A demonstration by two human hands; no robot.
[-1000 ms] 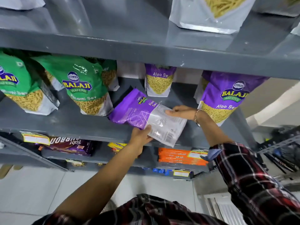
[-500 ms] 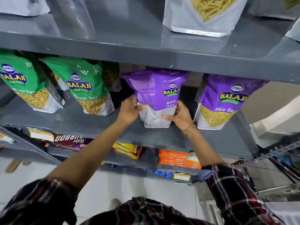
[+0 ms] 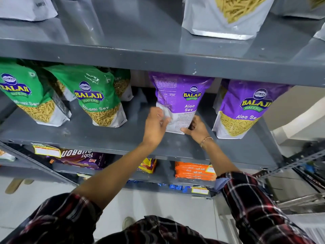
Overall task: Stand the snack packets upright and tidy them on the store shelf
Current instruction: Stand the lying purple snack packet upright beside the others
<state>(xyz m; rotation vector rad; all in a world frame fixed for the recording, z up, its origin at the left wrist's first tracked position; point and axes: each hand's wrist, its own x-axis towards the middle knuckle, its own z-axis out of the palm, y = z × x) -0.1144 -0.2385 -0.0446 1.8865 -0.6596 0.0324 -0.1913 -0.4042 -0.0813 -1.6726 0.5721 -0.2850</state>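
A purple Aloo Sev packet [image 3: 181, 97] stands upright on the grey middle shelf [image 3: 105, 138], its printed back panel turned towards me. My left hand [image 3: 155, 125], blurred, pinches its lower left edge. My right hand [image 3: 197, 128] holds its lower right corner, thumb along the base. A second purple Aloo Sev packet [image 3: 246, 110] stands upright to the right, apart from the first. Two green Ratlami Sev packets [image 3: 98, 101] [image 3: 26, 95] stand to the left, with more green packets partly hidden behind them.
The upper shelf edge [image 3: 158, 62] hangs just over the packet tops; white pouches [image 3: 225, 18] stand on it. Below are orange packets [image 3: 193, 170], a yellow packet [image 3: 147, 165] and a Bourbon biscuit pack [image 3: 82, 157]. A metal rack [image 3: 299, 166] is at the right.
The purple packet lay flat a second ago; both hands lifted it upright and set it deeper on the shelf. My hands have slid down to its lower corners.
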